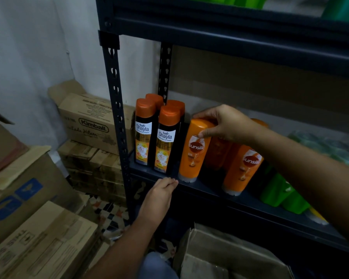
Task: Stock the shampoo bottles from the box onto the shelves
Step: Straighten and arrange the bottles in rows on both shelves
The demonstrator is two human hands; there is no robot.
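The right hand (pixel 226 123) grips the top of 1 orange Sunsilk bottle (pixel 193 150), standing tall at the shelf's (pixel 210 191) near edge. The left hand (pixel 159 196) rests on that edge, holding nothing.

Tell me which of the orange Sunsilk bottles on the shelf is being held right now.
The leftmost Sunsilk bottle, next to the black Shayla bottles. The right hand grips its top; the other front Sunsilk bottle stands untouched further right.
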